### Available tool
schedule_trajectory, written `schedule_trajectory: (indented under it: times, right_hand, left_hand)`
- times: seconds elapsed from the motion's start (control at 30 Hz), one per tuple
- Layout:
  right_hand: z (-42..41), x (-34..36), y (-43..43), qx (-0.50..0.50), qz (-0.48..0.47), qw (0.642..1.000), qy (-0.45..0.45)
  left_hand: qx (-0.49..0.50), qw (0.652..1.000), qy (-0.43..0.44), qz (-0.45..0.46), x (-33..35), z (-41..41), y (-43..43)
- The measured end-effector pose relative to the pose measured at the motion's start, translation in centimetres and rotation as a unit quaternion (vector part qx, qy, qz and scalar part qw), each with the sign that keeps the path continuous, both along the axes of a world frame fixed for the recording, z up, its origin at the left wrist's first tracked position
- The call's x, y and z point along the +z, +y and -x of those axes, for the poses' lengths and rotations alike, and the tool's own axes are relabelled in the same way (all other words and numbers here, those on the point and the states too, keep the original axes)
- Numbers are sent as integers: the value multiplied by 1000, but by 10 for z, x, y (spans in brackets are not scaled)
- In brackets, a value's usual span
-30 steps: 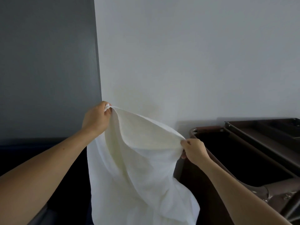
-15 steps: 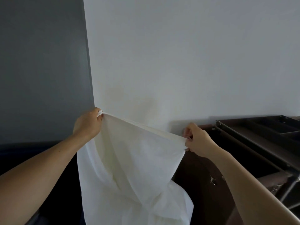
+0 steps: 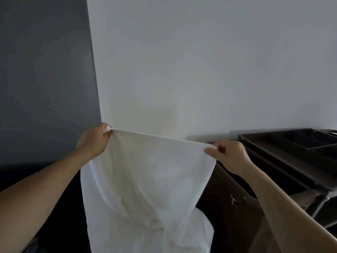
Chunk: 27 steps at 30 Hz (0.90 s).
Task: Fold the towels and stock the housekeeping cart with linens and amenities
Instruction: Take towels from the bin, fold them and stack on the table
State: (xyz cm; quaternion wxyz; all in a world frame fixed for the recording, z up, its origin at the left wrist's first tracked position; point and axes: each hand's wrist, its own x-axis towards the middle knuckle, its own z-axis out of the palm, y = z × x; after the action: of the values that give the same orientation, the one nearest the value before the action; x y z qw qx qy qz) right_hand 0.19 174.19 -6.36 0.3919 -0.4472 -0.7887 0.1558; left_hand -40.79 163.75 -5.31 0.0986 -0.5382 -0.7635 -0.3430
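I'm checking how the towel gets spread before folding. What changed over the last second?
The left hand and right hand drew apart, so the top edge of the towel, which sagged in a slack loop, is now pulled straight between them. Nothing was let go: each hand still pinches its corner. The lower part still hangs crumpled, and the cart stands at the right as before.

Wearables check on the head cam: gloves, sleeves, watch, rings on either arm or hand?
None visible. The left hand and right hand are ungloved, with no rings on the fingers that show. The left forearm and right forearm are uncovered to the frame edge: no sleeve, watch, bracelet or markings.
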Motion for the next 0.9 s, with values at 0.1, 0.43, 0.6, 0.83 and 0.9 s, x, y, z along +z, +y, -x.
schedule_trajectory:
  times: [0.1,0.43,0.6,0.83,0.9]
  right_hand:
    - [-2,8,8,9,46,990,136]
    - [-9,5,23,-11,282,895,346]
    - [9,-7,14,-51,295,896,328]
    - [88,-8,-21,-83,176,966,168]
    - [112,-8,-35,-56,155,977,138]
  left_hand:
    - [-35,999,-26,-12,7,1,-1]
    - [-22,993,-119,-4,1,8,-16]
    - [73,978,-197,-17,-3,2,-17]
    - [4,984,-176,-39,-27,-90,0]
    - [-51,986,-156,-35,-42,-119,-1]
